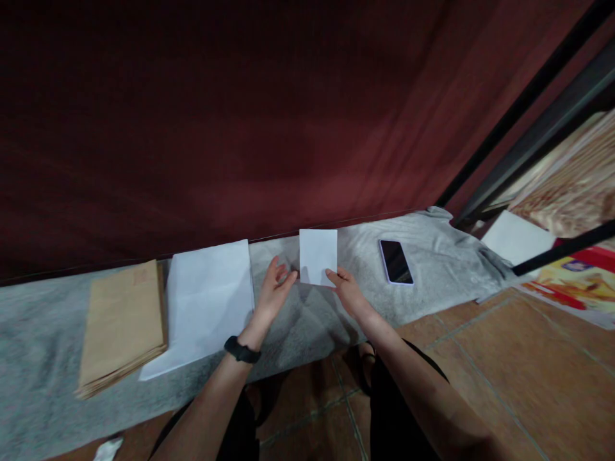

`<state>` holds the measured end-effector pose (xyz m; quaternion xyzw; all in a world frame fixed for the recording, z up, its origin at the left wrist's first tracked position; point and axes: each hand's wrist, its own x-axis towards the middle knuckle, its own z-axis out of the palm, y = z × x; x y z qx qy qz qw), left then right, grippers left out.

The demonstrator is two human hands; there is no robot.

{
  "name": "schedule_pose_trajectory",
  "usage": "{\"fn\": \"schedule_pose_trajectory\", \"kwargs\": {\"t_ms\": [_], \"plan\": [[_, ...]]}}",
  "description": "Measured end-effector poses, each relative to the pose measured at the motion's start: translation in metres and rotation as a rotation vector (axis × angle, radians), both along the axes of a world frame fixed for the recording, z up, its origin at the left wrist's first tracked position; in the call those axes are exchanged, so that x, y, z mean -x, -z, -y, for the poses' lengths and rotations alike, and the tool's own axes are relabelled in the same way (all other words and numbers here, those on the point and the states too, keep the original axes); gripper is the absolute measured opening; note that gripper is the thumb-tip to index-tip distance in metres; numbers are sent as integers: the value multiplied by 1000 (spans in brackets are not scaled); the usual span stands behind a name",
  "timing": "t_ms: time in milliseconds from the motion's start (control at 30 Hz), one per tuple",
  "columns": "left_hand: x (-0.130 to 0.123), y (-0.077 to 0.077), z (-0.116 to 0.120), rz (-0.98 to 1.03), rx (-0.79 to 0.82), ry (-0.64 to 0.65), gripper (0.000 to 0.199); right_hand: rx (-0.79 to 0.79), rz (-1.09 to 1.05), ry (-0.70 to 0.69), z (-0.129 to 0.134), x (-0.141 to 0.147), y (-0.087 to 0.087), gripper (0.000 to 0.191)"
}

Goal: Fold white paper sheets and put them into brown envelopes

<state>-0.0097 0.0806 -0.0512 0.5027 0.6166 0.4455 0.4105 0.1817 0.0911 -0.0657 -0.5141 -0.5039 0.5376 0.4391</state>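
Observation:
A small white rectangle of paper (317,255) is held over the grey cloth (298,326) by my right hand (346,288), the thumb on its lower right corner. Just left of the paper, my left hand (275,288) has its fingers apart and holds nothing; a black band circles that wrist. Farther left lie large white sheets (209,301), and beside them a stack of brown paper envelopes (122,320). To the right of my right hand, a phone (396,262) with a pale purple edge rests on the cloth, its screen dark.
A dark red cloth wall (288,128) rises behind the grey cloth. Black metal bars (523,109) slant at the right, near a red and yellow box (581,282) and a white object (519,240). Brown floor tiles (528,365) show below, with a crumpled white scrap (108,449) at lower left.

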Motion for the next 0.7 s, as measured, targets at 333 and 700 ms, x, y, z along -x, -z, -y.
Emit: {"fn": "schedule_pose_trajectory", "kwargs": {"t_ms": [333,700], "plan": [[-7,5,-2,219,131,123,52,149,-267,96,0,4,5,46],[25,14,-26,-121,42,61,53,161,144,124,-13,-23,13,15]]}}
